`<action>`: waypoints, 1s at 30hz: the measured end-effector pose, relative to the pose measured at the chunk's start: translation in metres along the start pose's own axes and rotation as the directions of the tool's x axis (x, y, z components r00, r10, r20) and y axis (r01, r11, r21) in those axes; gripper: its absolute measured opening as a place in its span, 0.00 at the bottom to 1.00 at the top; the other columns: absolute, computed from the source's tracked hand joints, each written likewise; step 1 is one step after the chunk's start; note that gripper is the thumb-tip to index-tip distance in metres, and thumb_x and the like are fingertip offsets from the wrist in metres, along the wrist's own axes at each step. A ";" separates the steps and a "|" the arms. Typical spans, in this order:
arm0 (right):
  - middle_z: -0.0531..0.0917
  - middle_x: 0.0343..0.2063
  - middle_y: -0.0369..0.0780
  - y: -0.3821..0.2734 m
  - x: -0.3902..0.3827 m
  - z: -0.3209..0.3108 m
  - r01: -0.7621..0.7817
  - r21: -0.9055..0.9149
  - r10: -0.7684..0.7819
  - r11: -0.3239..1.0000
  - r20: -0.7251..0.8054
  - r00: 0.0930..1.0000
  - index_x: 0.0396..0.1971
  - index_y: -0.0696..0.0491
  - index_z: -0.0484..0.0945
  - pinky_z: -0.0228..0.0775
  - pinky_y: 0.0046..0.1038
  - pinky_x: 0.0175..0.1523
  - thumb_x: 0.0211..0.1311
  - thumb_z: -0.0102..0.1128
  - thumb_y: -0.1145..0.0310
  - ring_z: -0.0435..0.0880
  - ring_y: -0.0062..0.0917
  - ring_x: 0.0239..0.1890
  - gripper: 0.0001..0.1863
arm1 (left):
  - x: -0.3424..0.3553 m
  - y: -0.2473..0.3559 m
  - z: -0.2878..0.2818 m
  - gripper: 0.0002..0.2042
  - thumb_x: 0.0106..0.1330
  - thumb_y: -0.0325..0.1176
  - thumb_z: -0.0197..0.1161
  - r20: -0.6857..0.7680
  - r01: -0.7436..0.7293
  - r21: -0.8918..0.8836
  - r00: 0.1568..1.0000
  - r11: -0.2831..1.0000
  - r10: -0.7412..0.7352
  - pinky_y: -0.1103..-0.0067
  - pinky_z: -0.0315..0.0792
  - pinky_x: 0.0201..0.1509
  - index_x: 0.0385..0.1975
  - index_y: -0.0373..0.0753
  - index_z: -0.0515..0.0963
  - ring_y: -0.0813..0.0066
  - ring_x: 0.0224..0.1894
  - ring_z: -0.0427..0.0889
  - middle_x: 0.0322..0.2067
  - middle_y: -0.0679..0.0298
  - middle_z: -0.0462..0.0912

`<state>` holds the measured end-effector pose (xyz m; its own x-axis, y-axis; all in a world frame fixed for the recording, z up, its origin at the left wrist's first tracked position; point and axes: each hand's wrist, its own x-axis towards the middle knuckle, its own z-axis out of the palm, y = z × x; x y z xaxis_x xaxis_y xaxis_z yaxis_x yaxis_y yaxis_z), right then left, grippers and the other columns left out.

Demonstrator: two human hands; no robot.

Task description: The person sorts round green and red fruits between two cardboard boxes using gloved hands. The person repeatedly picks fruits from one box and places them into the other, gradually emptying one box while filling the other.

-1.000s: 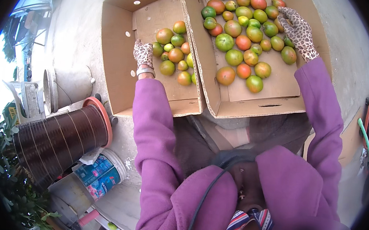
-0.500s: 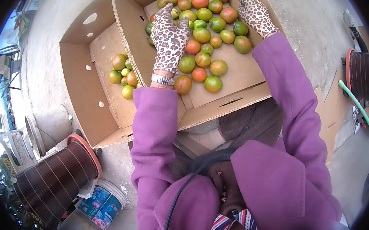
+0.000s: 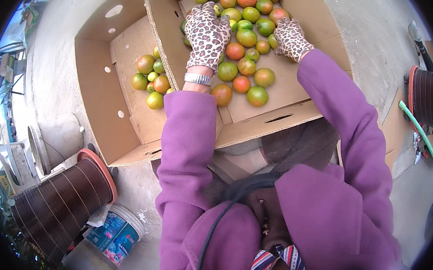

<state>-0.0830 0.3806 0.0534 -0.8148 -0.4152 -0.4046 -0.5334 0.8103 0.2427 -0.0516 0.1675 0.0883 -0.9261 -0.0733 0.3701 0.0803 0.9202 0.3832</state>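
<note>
Both my hands wear leopard-print gloves and reach into the right compartment of a cardboard box (image 3: 247,122), among green and reddish tomatoes (image 3: 246,37). My left hand (image 3: 208,39) lies over the tomatoes on the left side, thumb apart from the fingers; whatever lies under its palm is hidden. On the right side, my right hand (image 3: 291,39) is curled down over green tomatoes, which it mostly covers. One small tomato (image 3: 273,41) peeks out beside its fingers. Across the divider (image 3: 155,35), the left compartment holds a smaller pile of tomatoes (image 3: 155,100).
Brown ribbed pots (image 3: 63,204) with an orange rim lie on their side at the lower left, near a blue-labelled bucket (image 3: 114,235) and a white bucket (image 3: 60,141). Another brown pot (image 3: 430,95) and a pale green tube (image 3: 417,129) are at the right.
My right hand has moved left and down from the box's right wall onto the tomatoes. My left hand stays over the same group, its fingers more bent. The whole view has shifted slightly.
</note>
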 end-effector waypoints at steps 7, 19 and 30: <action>0.72 0.57 0.49 -0.012 0.001 0.028 -0.081 0.083 0.089 0.993 -0.089 0.992 0.52 0.59 0.74 0.52 0.40 0.68 0.45 0.72 0.54 0.66 0.40 0.63 0.35 | -0.004 0.015 -0.008 0.21 0.55 0.41 0.65 0.092 0.073 -0.041 0.993 0.996 -0.069 0.64 0.72 0.52 0.46 0.35 0.77 0.52 0.45 0.79 0.41 0.50 0.80; 0.75 0.53 0.46 -0.010 -0.008 -0.051 0.127 0.474 0.279 0.871 -0.691 0.667 0.52 0.56 0.74 0.66 0.37 0.61 0.43 0.74 0.58 0.73 0.40 0.57 0.34 | 0.002 0.036 -0.014 0.23 0.62 0.44 0.62 0.482 0.452 -0.720 0.872 0.527 -0.090 0.72 0.73 0.49 0.48 0.29 0.74 0.60 0.46 0.81 0.41 0.49 0.81; 0.72 0.59 0.44 -0.008 -0.012 -0.046 0.441 0.523 0.231 0.729 -0.795 0.561 0.60 0.51 0.68 0.66 0.34 0.62 0.51 0.71 0.63 0.71 0.38 0.61 0.35 | 0.011 0.020 -0.030 0.18 0.66 0.35 0.59 0.304 0.299 -0.795 0.949 -0.528 0.080 0.68 0.77 0.46 0.53 0.35 0.71 0.56 0.44 0.79 0.45 0.55 0.77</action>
<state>-0.0795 0.3600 0.0967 -0.7611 -0.3744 0.5297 -0.6293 0.6244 -0.4628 -0.0489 0.1740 0.1255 -0.9849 0.1210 0.1242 -0.0266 -0.8134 0.5811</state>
